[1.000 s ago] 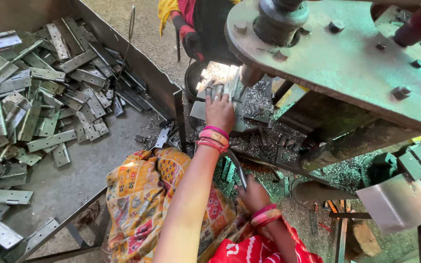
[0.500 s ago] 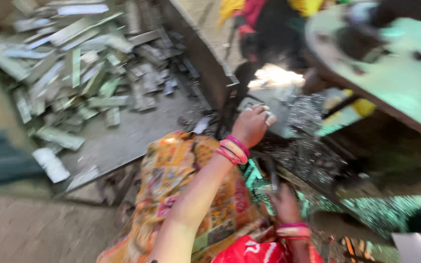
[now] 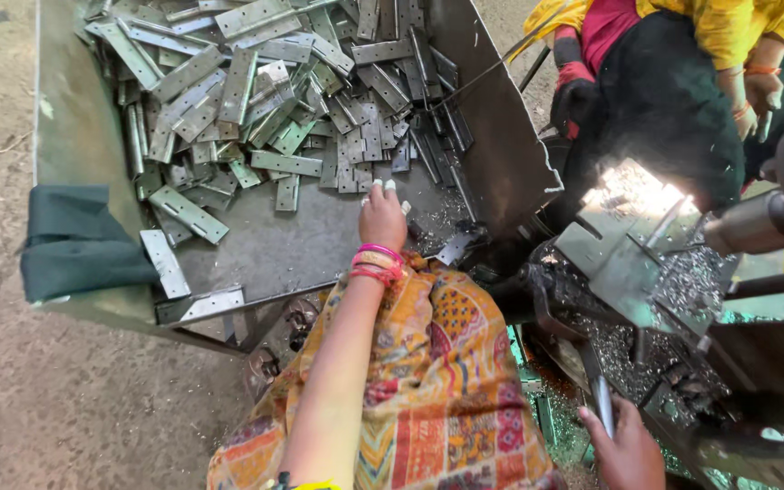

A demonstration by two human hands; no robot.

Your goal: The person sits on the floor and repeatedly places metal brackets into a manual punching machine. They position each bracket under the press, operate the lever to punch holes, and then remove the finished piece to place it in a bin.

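Note:
My left hand, with pink and orange bangles at the wrist and white tape on the fingertips, reaches over the bare floor of a large metal tray. Its fingers are stretched out, just short of a heap of flat metal hinge plates, and nothing shows in it. At the lower right, my right hand is closed around a slim metal lever of the machine. A patterned orange cloth covers my lap under the left arm.
A dark green cloth hangs over the tray's left wall. The machine's bed, strewn with metal shavings, stands at the right. Another person in yellow and red with a black cloth sits behind it. Bare ground lies at the left.
My left hand has left the machine's bed and moved left into the tray of hinge plates. My view has swung left with it. The right hand stays low by the lever.

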